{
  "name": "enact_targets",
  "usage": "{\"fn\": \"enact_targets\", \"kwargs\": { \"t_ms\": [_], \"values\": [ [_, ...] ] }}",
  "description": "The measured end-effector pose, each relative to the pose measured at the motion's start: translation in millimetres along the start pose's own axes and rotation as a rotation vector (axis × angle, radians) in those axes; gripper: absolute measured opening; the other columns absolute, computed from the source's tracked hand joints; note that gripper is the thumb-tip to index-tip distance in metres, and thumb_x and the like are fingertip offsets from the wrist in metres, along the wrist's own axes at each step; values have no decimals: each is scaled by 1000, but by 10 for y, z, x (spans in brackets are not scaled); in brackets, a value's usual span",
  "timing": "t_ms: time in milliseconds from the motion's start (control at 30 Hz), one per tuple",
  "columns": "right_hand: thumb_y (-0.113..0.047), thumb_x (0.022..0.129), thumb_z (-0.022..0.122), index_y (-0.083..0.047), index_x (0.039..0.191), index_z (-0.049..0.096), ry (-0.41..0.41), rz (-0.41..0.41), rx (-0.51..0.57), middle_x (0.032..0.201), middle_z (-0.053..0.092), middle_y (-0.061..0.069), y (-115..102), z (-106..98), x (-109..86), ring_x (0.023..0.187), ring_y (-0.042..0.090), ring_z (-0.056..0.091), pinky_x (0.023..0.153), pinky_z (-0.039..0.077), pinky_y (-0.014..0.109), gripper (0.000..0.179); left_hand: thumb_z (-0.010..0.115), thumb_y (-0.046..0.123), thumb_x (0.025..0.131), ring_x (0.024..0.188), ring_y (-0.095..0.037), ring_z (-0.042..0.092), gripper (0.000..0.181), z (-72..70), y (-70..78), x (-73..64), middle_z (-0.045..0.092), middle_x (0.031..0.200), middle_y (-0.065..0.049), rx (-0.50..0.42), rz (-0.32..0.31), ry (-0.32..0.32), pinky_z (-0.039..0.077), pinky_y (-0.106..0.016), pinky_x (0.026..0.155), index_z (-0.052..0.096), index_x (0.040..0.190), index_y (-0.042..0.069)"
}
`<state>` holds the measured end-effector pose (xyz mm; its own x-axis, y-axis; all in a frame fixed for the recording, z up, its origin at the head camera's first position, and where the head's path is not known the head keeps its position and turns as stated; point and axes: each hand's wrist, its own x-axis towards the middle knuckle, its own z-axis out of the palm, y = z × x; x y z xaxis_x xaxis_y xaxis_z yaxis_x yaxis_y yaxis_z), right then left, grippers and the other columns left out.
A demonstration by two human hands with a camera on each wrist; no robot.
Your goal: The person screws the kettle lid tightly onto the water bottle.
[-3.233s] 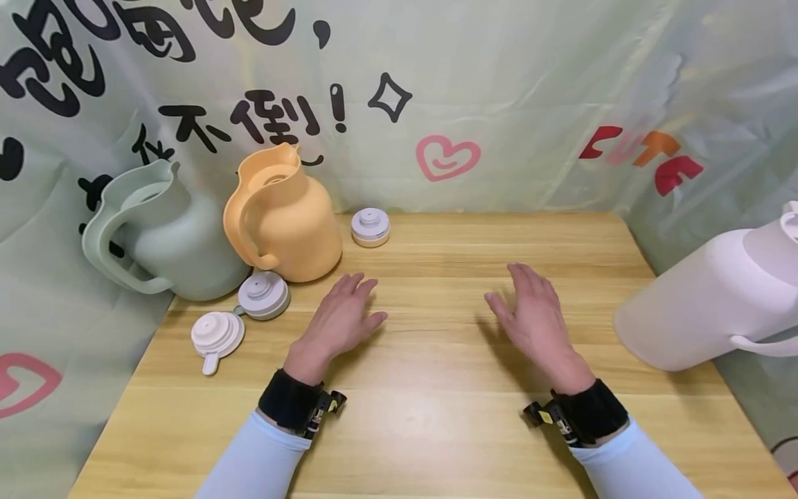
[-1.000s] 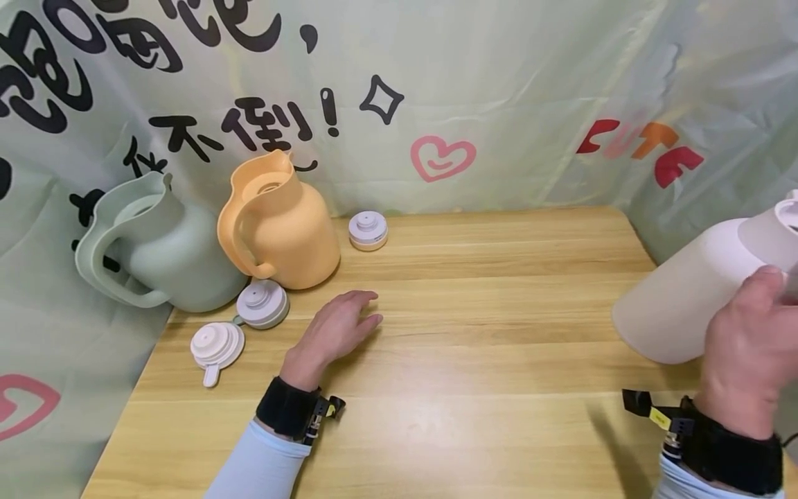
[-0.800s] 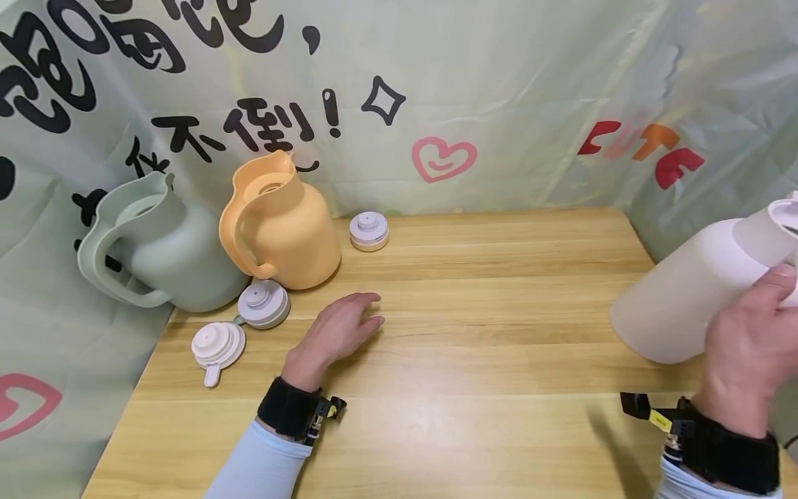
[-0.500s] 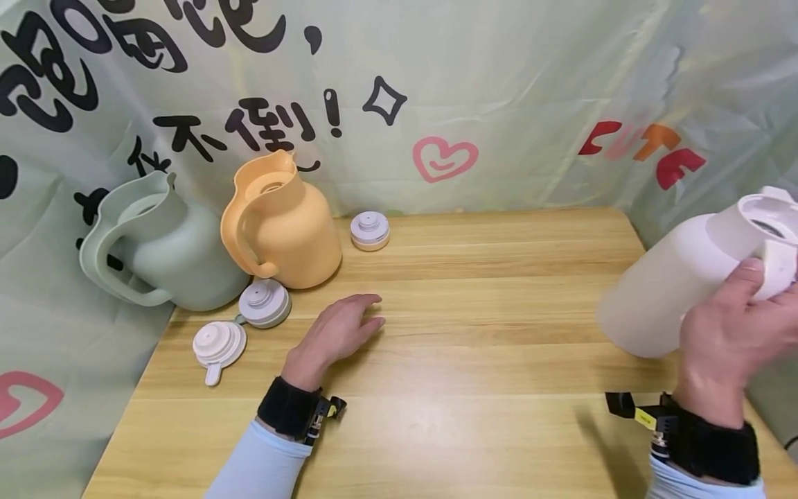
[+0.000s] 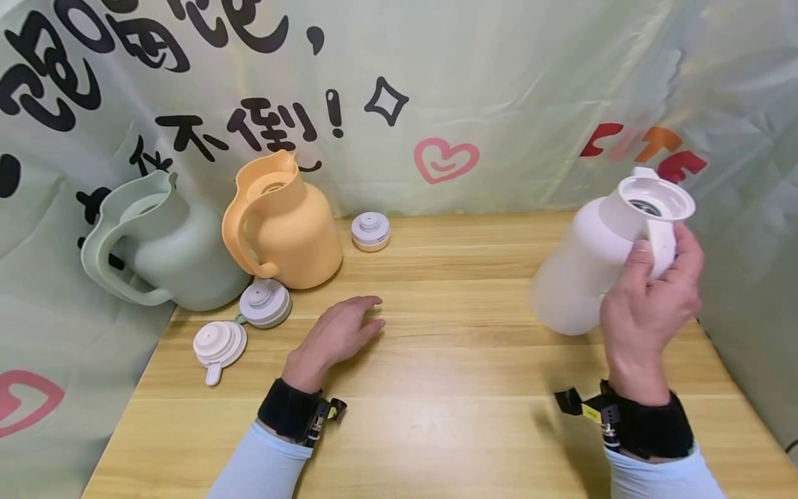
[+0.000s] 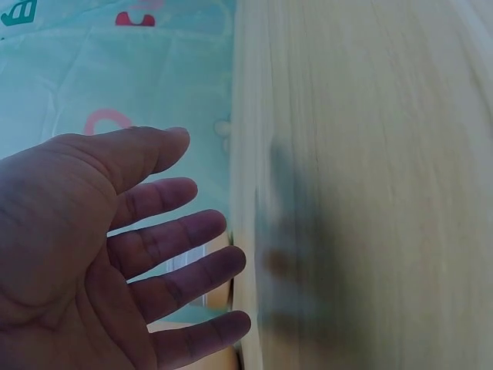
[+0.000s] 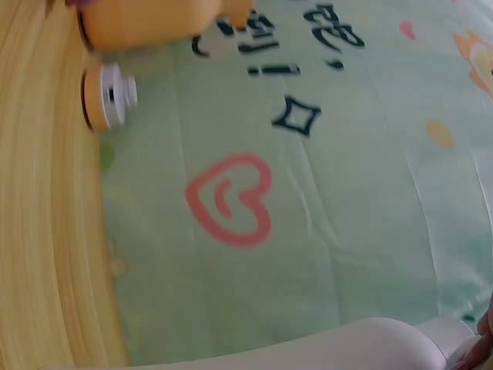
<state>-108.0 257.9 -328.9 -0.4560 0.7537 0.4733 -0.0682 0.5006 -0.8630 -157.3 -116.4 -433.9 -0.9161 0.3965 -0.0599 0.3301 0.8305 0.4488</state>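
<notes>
A tall white thermos jug [image 5: 580,270] with an uncovered mouth is on the right in the head view. My right hand [image 5: 648,312] grips its handle, with the thumb on top and fingers curled round. In the right wrist view the jug [image 7: 347,351] lies along the bottom edge, with only fingertips showing at the corner. Whether its base touches the table cannot be told. My left hand [image 5: 333,336] hovers over or rests by the table's middle left, holding nothing. The left wrist view shows that hand [image 6: 115,254] with its fingers apart and relaxed.
A green jug [image 5: 193,249] and an orange jug [image 5: 299,235] stand at the back left. Near them lie a white lid [image 5: 219,343], a grey lid [image 5: 264,303] and an orange-based lid [image 5: 370,231]. A printed cloth [image 5: 511,104] hangs behind the wooden table [image 5: 449,430].
My right hand reached to the right, took hold of the white jug's handle and brought the jug leftward, toward the table's middle. My left hand has hardly moved in the last second.
</notes>
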Motion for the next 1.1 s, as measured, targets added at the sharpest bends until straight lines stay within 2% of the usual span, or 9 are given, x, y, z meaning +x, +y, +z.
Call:
{"fn": "enact_targets", "kwargs": {
  "t_ms": [200, 400, 567, 667, 833, 933, 1000, 1100],
  "values": [
    [-26, 104, 60, -21, 141, 60, -85, -50, 46, 135, 69, 5, -111, 214, -157, 110, 0, 59, 94, 44, 17, 38, 61, 40, 104, 142, -25, 55, 46, 0, 5, -3, 63, 146, -4, -9, -2, -5, 43, -45, 118, 59, 144, 18],
    [-26, 104, 62, -14, 144, 58, -195, -109, 100, 137, 69, 5, -207, 396, -310, 122, 13, 64, 99, 46, 17, 42, 61, 39, 104, 142, -24, 55, 46, 11, 23, -3, 63, 146, -3, -14, 0, -6, 43, -44, 119, 59, 144, 19],
    [-25, 105, 61, -11, 146, 55, -293, -134, 145, 139, 67, 6, -299, 506, -447, 123, 17, 64, 104, 50, 31, 44, 62, 39, 103, 141, -24, 56, 46, 2, 59, -4, 64, 146, -3, -16, 15, -3, 43, -44, 118, 59, 144, 19],
    [-24, 105, 61, -9, 147, 54, -336, -151, 170, 141, 66, 7, -342, 563, -517, 125, 18, 64, 107, 49, 35, 45, 62, 39, 103, 141, -24, 56, 46, -9, 72, -12, 64, 146, -3, -13, 18, 1, 43, -44, 118, 59, 144, 19],
    [-22, 106, 59, -11, 150, 51, -422, -157, 237, 145, 63, 5, -377, 603, -593, 127, 13, 61, 107, 45, 21, 47, 61, 38, 104, 141, -24, 56, 45, -32, 100, -19, 64, 145, -3, -19, 39, 8, 44, -43, 118, 59, 145, 18],
    [-22, 107, 56, -17, 155, 47, -483, -162, 254, 136, 64, 10, -367, 581, -611, 114, 11, 60, 101, 44, 18, 49, 60, 40, 104, 141, -23, 56, 46, -51, 141, -1, 64, 146, -1, -27, 52, 18, 44, -43, 118, 59, 145, 19],
    [-23, 108, 54, -22, 158, 44, -512, -182, 228, 138, 62, 13, -346, 546, -614, 112, 9, 57, 98, 43, 17, 51, 59, 41, 104, 140, -22, 57, 45, -72, 182, 14, 64, 146, 0, -34, 47, 31, 45, -43, 117, 59, 145, 20],
    [-22, 109, 51, -21, 157, 46, -497, -244, 170, 126, 59, 22, -295, 477, -611, 106, 12, 53, 91, 39, 16, 48, 59, 42, 104, 136, -22, 60, 43, -117, 255, 34, 65, 143, 1, -45, 31, 73, 47, -44, 114, 61, 142, 21]
  ]
}}
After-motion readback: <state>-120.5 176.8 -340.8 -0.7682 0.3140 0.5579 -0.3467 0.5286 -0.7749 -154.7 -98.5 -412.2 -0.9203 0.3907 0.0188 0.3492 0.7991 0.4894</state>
